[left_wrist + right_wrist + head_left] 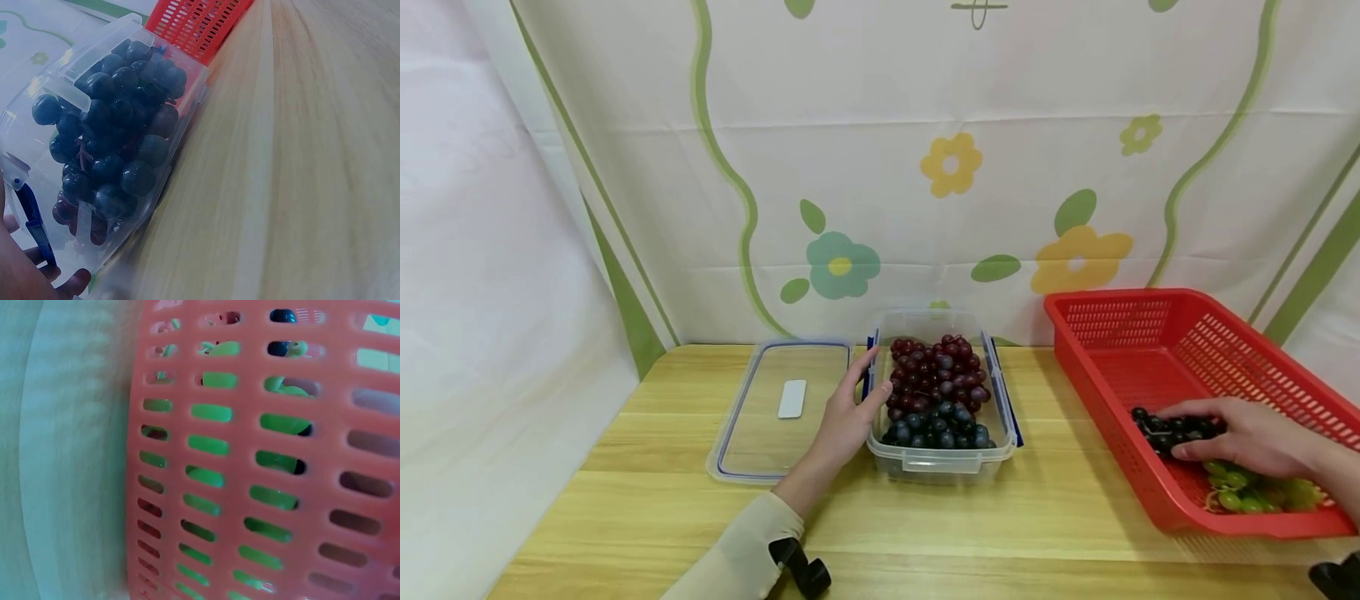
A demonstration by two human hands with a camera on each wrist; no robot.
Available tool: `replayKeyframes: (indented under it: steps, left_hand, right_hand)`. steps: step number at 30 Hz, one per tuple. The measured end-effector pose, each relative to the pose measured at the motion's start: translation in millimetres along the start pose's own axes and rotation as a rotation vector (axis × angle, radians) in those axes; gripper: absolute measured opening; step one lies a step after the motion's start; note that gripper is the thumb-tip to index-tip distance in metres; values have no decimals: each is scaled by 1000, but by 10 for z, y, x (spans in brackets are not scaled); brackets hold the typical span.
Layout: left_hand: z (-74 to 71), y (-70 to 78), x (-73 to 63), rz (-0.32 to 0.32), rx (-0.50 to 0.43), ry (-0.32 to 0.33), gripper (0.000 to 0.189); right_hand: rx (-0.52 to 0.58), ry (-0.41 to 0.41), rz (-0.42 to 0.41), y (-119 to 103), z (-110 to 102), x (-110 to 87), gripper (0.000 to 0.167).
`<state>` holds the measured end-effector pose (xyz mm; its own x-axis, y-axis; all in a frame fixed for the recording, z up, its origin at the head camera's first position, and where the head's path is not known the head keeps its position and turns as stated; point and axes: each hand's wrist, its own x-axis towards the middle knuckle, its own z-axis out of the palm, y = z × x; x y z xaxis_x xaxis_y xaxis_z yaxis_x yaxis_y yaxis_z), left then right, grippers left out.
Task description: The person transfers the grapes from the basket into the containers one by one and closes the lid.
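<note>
So the biggest thing here is the floral cloth (865, 183), which is filling the upper frame, and the wooden table (625, 500) is carrying everything below it. The red basket (1112, 417) is taking up the lower right, the clear container (942, 473) is sitting at lower centre, and a flat lid (760, 433) is lying just left of that.

The left hand (844, 417) is resting against the container's left side, thumb and fingers spread, so it's touching rather than clutching. The right hand (1258, 437) is reaching into the basket, thumb and fingers curling around the black grapes (1172, 433) near its left wall. How firm that hold is, I honestly can't tell, since the right wrist view is mostly showing basket mesh.

In the container, the red grapes (936, 375) are filling the back and the blue-black grapes (936, 429) are lying in front. The green grapes (1247, 492) are sitting near the basket's bottom edge in the frame.

Handling-wise, I'm guessing the black bunch is fairly light, floppy, a bit slick and easily bruised. I'd be cupping it from underneath or taking the main stem, not squeezing single berries.
</note>
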<state>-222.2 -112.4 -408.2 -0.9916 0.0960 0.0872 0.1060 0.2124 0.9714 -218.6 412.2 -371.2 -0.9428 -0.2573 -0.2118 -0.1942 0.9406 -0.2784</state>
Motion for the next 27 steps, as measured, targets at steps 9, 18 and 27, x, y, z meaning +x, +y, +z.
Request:
replayKeyframes:
  steps: [9, 18, 27]
  left_hand:
    - [-7, 7, 4, 6, 12, 0, 61]
    - [1, 9, -1, 2, 5, 0, 61]
    - [5, 6, 1, 3, 11, 2, 61]
  right_hand:
    - [51, 4, 29, -12, 0, -1, 58]
    - [98, 158, 54, -76, -15, -76, 59]
    - [113, 223, 71, -119, -100, -170, 57]
